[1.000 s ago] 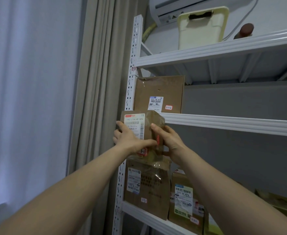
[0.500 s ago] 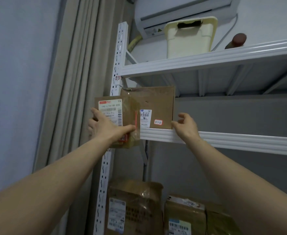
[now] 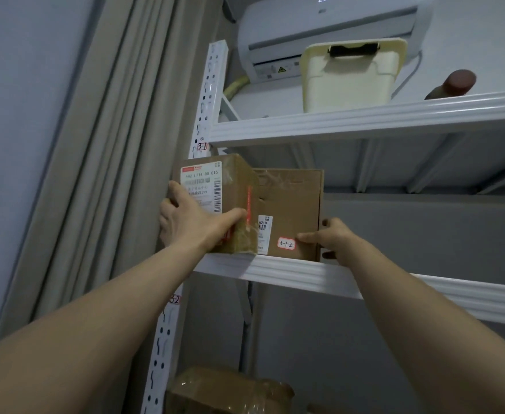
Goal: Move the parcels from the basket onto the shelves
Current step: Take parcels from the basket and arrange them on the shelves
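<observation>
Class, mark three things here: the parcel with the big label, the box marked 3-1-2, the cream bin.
Parcel with the big label (image 3: pixel 200 180), head view, on that label.
Box marked 3-1-2 (image 3: pixel 293 201), head view, bare cardboard front.
Cream bin (image 3: pixel 347 88), head view, front wall.

The taped parcel (image 3: pixel 236 189) and flat parcel (image 3: pixel 293 204) block the middle shelf (image 3: pixel 305 271) beside the upright post (image 3: pixel 212 85); rightward the shelf lies open.

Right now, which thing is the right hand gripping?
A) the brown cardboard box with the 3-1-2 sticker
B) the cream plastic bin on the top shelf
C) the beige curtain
A: the right hand pinches the right edge of the brown cardboard box with the 3-1-2 sticker.
</observation>
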The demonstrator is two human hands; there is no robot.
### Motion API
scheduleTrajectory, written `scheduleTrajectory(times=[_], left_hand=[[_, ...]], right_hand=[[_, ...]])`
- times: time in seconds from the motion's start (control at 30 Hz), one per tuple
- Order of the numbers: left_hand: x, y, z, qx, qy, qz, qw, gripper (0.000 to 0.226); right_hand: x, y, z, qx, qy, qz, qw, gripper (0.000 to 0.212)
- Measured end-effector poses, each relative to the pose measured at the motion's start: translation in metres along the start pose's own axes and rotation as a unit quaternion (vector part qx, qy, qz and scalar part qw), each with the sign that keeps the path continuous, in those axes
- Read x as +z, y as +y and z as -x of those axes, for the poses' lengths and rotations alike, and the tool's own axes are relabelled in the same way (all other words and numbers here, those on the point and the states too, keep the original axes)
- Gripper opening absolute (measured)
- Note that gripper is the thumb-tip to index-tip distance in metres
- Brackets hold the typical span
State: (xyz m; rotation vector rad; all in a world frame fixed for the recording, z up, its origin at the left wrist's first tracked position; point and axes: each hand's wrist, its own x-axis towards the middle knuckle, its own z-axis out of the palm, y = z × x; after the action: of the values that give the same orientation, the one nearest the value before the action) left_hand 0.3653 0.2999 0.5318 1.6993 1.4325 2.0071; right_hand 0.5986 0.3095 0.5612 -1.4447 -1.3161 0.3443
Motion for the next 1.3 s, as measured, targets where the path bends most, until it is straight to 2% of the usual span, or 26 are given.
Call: scheduleTrajectory(times=[0.17, 0.27, 0.63, 0.7, 0.73, 0.8, 0.87, 0.93, 1.0, 1.13, 1.3], left_hand=[[0.003, 0.005, 0.005, 0.007, 0.016, 0.003, 1.0, 0.133], [0.012, 0.012, 0.015, 0.012, 0.027, 0.01, 1.0, 0.134], [0.053, 0.047, 0.044, 0.018, 0.045, 0.018, 0.999, 0.137], [0.057, 0.049, 0.044, 0.014, 0.043, 0.015, 0.999, 0.138], [0.059, 0.049, 0.044, 0.013, 0.043, 0.013, 0.999, 0.138], [0.061, 0.049, 0.043, 0.012, 0.046, 0.01, 0.999, 0.138], [0.062, 0.047, 0.041, 0.014, 0.049, 0.011, 0.999, 0.138], [0.061, 0.043, 0.037, 0.016, 0.06, 0.009, 0.998, 0.139], [0.059, 0.038, 0.032, 0.021, 0.078, 0.003, 0.997, 0.139], [0.054, 0.025, 0.022, 0.016, 0.083, -0.023, 0.996, 0.138], [0.057, 0.009, 0.012, 0.018, 0.046, -0.048, 0.998, 0.14]], right_hand=[[-0.018, 0.008, -0.006, -0.002, -0.045, -0.009, 0.999, 0.04], [-0.047, 0.018, 0.0, 0.002, -0.035, -0.005, 0.999, 0.034], [-0.168, 0.056, 0.04, 0.037, 0.043, 0.002, 0.998, 0.043], [-0.175, 0.057, 0.045, 0.039, 0.045, 0.015, 0.998, 0.053], [-0.175, 0.057, 0.046, 0.039, 0.054, 0.022, 0.998, 0.067], [-0.173, 0.056, 0.048, 0.008, 0.143, 0.02, 0.989, 0.089], [-0.167, 0.052, 0.049, -0.109, 0.296, 0.022, 0.949, 0.076], [-0.152, 0.044, 0.056, -0.238, 0.375, 0.053, 0.895, 0.054], [-0.129, 0.035, 0.06, -0.314, 0.351, 0.076, 0.879, 0.04], [-0.069, 0.018, 0.063, -0.388, 0.224, 0.125, 0.885, 0.03], [-0.006, 0.004, 0.053, -0.356, 0.046, 0.242, 0.901, 0.047]])
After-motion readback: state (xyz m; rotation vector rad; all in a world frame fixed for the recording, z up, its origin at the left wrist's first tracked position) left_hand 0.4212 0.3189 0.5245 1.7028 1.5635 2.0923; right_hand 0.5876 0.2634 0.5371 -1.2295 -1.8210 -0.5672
